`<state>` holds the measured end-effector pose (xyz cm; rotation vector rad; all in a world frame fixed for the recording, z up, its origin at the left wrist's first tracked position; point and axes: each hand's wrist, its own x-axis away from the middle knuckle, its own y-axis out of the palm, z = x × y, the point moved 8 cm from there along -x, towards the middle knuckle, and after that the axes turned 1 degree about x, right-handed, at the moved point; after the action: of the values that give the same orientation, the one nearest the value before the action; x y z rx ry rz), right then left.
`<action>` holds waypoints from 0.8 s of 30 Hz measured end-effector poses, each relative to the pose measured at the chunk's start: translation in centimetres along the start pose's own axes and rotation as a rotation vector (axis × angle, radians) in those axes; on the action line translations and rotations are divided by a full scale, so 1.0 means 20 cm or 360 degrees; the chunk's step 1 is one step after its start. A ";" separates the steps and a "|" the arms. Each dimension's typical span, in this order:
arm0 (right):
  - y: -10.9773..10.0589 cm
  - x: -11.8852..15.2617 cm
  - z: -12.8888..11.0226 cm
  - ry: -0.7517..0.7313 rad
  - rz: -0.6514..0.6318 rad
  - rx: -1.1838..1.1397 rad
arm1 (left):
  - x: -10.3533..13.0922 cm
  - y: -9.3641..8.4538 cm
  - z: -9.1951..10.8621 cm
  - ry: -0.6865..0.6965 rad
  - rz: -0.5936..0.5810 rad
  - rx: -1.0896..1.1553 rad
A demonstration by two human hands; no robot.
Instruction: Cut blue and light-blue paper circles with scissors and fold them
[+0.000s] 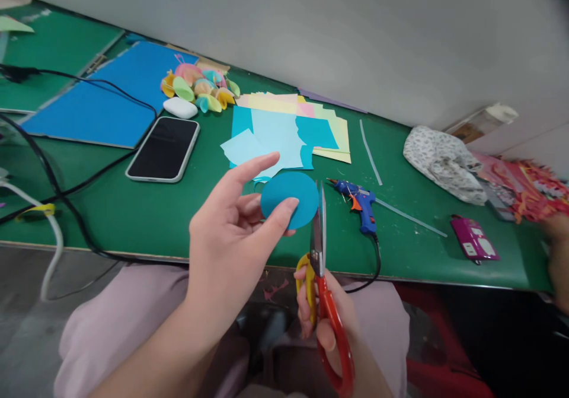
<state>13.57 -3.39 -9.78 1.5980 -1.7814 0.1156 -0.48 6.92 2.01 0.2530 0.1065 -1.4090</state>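
Observation:
A round teal paper disc (284, 193) is pinched between the thumb and fingers of my left hand (235, 226), above the table's front edge. My right hand (331, 315) holds scissors (326, 303) with one red and one yellow handle. The blades point up, slightly apart, at the right rim of the disc. Behind the disc lie teal and pale blue paper sheets (275, 131) on the green table (208, 208). A blue glue gun (362, 202) lies to the right of the scissors.
At the left are a phone (164, 149), a white case (180, 108), a blue board (111, 101), cables and colourful paper petals (200, 86). Rightward lie glue sticks, a patterned cloth (442, 161), a magenta box (474, 239) and another person's hand (558, 250).

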 end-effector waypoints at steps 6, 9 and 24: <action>0.01 0.00 0.01 -0.0004 -0.0033 -0.0032 | 0.00 -0.01 0.00 -0.0008 0.0024 0.0018; 0.00 0.00 0.01 0.0024 -0.0015 -0.0037 | 0.00 0.00 0.00 -0.0002 0.0017 0.0037; 0.00 0.00 -0.01 -0.0011 0.0010 0.0005 | 0.00 -0.02 0.00 -0.0009 0.0047 0.0021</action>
<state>13.70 -3.32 -9.69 1.5971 -1.7921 0.1162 -0.80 6.87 1.98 0.2607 0.0884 -1.3817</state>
